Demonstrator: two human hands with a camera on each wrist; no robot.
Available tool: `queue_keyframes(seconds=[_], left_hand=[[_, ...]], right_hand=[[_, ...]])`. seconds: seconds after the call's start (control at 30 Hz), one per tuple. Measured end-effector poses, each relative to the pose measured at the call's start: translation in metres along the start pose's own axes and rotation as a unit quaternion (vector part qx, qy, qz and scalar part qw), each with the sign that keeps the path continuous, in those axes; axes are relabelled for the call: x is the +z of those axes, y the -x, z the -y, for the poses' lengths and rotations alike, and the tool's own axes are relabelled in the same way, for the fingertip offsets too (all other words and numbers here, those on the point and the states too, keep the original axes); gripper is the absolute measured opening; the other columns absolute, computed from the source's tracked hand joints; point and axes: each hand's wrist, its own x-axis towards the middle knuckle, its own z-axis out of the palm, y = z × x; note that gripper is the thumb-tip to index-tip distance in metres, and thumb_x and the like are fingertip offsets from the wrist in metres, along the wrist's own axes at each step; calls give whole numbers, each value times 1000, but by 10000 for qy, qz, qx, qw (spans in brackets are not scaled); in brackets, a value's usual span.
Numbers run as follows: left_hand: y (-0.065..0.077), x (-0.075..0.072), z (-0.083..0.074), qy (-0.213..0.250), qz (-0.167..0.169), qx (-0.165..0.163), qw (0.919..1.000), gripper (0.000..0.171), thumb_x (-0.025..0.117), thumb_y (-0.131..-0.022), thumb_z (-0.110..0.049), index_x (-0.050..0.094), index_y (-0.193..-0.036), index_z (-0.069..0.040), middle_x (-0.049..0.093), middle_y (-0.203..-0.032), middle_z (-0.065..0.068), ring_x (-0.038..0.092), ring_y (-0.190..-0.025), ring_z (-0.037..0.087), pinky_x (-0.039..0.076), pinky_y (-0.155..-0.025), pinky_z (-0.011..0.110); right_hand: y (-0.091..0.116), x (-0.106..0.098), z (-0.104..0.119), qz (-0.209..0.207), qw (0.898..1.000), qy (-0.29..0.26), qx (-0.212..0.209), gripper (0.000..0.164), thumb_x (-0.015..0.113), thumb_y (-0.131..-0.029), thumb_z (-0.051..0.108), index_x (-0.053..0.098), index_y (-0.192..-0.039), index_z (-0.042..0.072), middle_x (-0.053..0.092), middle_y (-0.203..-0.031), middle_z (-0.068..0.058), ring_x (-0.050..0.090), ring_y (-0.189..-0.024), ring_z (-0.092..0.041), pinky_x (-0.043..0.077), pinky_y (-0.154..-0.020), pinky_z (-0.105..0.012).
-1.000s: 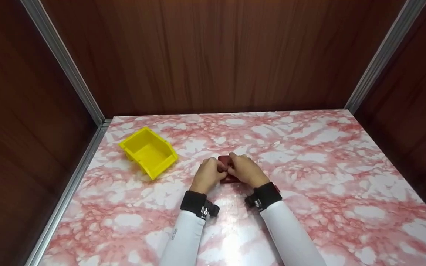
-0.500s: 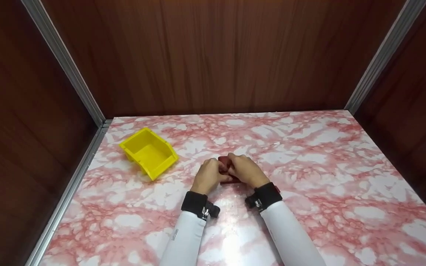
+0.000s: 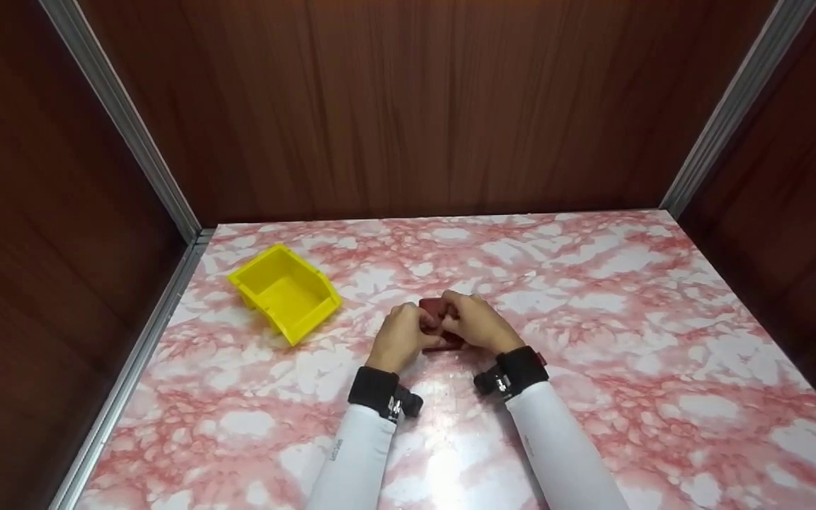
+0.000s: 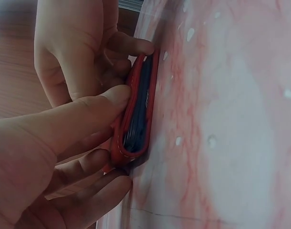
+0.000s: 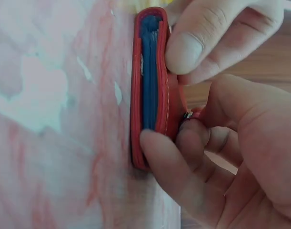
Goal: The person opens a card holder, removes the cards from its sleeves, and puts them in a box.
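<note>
A small red leather wallet [image 3: 433, 306] with pale stitching lies on the table, its edge towards me. Between its folded covers [image 5: 165, 95] show blue inner sleeves [image 4: 144, 90]. My left hand [image 3: 397, 336] holds it from the left, thumb on the upper cover and other fingers round the folded end. From the other side my right hand [image 3: 480, 324] pinches a small red piece with a bit of metal [image 5: 192, 115] at the wallet's far side. One of its fingertips presses the near edge of the wallet. In the head view the hands hide much of the wallet.
A yellow open-fronted bin [image 3: 287, 294] stands on the left of the pink-and-white marbled table [image 3: 592, 304]. Brown wood-look panels [image 3: 408, 106] close off the back and both sides, with grey metal posts [image 3: 727, 106] at the corners. Black straps with small cameras circle both wrists.
My right hand has shifted slightly to the right, and its fingers have changed position at the wallet. The left hand stays nearly still. The yellow bin has not moved.
</note>
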Motion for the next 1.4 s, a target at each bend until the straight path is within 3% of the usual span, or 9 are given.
queue_keyframes(seconds=[0.27, 0.77, 0.9, 1.07, 1.2, 1.4], left_hand=[[-1, -1, -3, -120, 17, -96, 9999, 24, 95, -84, -20, 86, -100, -6, 83, -101, 8, 76, -97, 23, 62, -89, 39], [-1, -1, -4, -141, 57, -156, 9998, 24, 93, -86, -18, 85, -104, -4, 84, -104, 9, 78, -102, 25, 63, -93, 39], [-1, -2, -4, -147, 74, -253, 9995, 26, 94, -86, -20, 85, -104, -4, 84, -106, 10, 79, -103, 26, 63, -94, 40], [0, -1, -3, -180, 53, -353, 9992, 29, 95, -85, -22, 85, -105, -4, 83, -107, 11, 78, -104, 27, 63, -94, 41], [0, 0, -3, -160, 70, -337, 9993, 29, 95, -85, -22, 84, -105, -4, 82, -108, 10, 77, -104, 26, 63, -94, 41], [0, 0, -3, -89, -10, -275, 9996, 27, 96, -84, -22, 85, -103, -5, 82, -105, 10, 77, -101, 25, 63, -93, 41]], right_hand=[[0, -4, -4, 130, 9993, -309, 148, 12, 66, -96, 4, 65, -107, 8, 63, -82, 0, 56, -68, -11, 46, -63, -25], [-1, -5, -13, 317, 9971, -685, 28, 15, 62, -95, 1, 65, -108, 6, 65, -82, -4, 61, -64, -11, 54, -60, -25], [1, -5, -18, 329, 9926, -1160, 122, 13, 60, -97, 0, 63, -109, 5, 67, -82, -7, 64, -67, -14, 58, -59, -27], [3, -6, -25, 526, 9785, -1976, 284, 15, 55, -99, -1, 61, -113, 0, 61, -83, -6, 62, -69, -16, 62, -57, -30], [5, -14, -27, 619, 9868, -1491, 131, 23, 54, -100, 1, 68, -118, 3, 67, -92, -11, 62, -71, -15, 57, -61, -28], [7, -28, -36, 195, 9968, -751, 213, 25, 52, -101, 4, 77, -105, 6, 76, -111, -14, 61, -90, -15, 48, -82, -30]])
